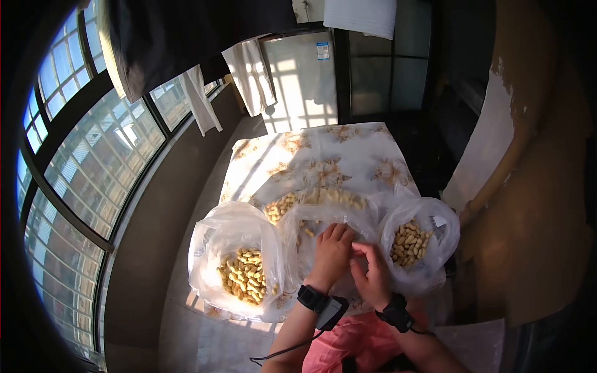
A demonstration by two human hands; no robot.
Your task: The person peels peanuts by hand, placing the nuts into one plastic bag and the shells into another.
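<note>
My left hand (334, 252) hangs over the middle clear plastic bag (295, 255), its back toward me and its fingers curled down. Just to its right, my right hand (371, 276) has its fingers bent and thumb raised, close to the left fingertips. Whatever the fingers hold is hidden. A few peanuts (307, 231) show inside the middle bag beside the left hand. On the left stands an open plastic bag (205, 248) with a heap of peanuts (245, 276). Another open bag (444, 242) on the right holds a smaller heap of peanuts (410, 244).
More peanuts (281, 207) lie behind the middle bag under clear plastic. The bags stand on a table with a flowered cloth (323, 149). Barred windows (106, 161) line the left wall, and a brown wall (535, 217) stands close on the right. Dark cloth (199, 37) hangs overhead.
</note>
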